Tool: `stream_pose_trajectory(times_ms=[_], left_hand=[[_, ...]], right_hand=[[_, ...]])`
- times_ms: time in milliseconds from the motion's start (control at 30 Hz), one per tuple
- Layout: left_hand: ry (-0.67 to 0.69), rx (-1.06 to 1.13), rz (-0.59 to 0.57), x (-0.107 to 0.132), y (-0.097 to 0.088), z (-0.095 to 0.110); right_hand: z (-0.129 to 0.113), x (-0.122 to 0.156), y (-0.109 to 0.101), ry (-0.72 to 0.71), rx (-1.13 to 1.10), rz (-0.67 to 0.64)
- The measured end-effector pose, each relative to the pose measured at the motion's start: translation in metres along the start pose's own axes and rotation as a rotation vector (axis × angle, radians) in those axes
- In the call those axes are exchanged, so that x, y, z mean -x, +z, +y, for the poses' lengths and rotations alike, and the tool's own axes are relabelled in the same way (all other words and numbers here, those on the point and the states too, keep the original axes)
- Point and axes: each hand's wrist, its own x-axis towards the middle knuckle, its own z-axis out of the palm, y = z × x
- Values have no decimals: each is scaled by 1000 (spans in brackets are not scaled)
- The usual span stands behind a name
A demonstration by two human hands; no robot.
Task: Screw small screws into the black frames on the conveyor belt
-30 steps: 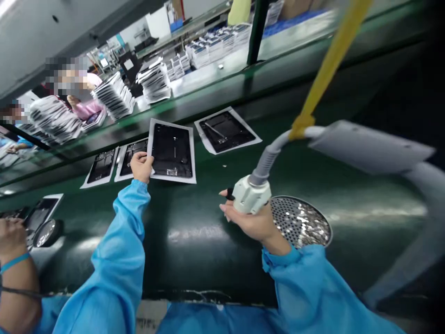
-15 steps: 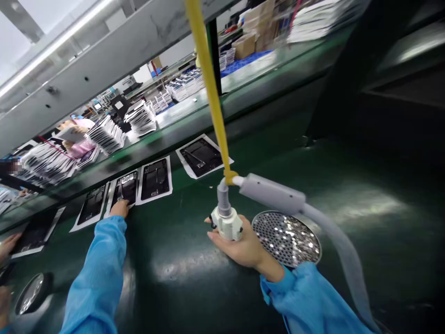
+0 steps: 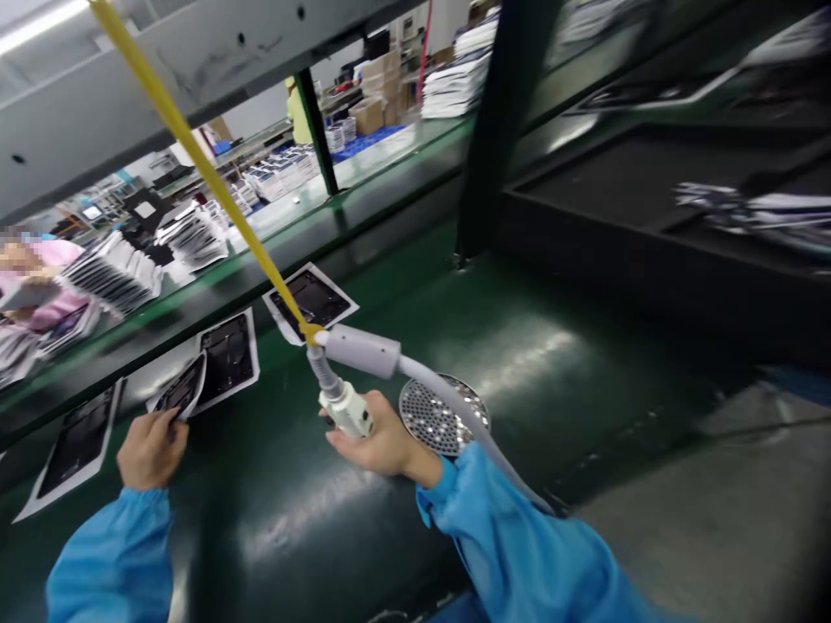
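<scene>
My left hand (image 3: 151, 448) grips the near edge of a black panel on white backing (image 3: 180, 389) and lifts that edge off the green conveyor belt (image 3: 532, 346). It overlaps a second flat panel (image 3: 227, 356). My right hand (image 3: 375, 439) is wrapped around a white tool head (image 3: 349, 410) that hangs from a yellow cord (image 3: 195, 164) and joins a grey hose (image 3: 454, 415). Just right of this hand lies a round perforated metal plate (image 3: 436, 415).
Two more panels lie on the belt, one at the far left (image 3: 78, 441) and one behind the tool (image 3: 312, 299). Stacks of panels (image 3: 110, 279) fill the shelf beyond, where another person in pink (image 3: 39, 285) sits. A dark post (image 3: 493, 130) stands at the belt's far side.
My view has swung right. My left hand has slid from the larger panel to a smaller one nearer me and raised its edge. My right hand keeps hold of the tool.
</scene>
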Motion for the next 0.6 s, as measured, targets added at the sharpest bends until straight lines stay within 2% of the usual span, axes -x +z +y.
stream_pose_trajectory(times_ms=[67,133,233,300,400,467,533,600], left_hand=[[111,45,85,1,-19,24],[220,142,133,1,-42,57],[350,306,107,0,-72,118],[405,397,73,1,-83,159],[461,512,-16,6,-81,210],[448,523,-118,14,-74,233],[401,560,-225,24,-64,245],[326,634,-308,34,-55,248]], right_hand=[[-1,-3,-2,13,29,22],[-2,-6,-6,16,60,58],[-4,-7,-16,-11,101,143],[-4,-9,-25,-18,132,200],[-7,-12,-41,-12,145,296],[-11,-13,-53,-6,127,340],[-13,-13,-66,11,93,370],[-13,-12,-78,14,41,413]])
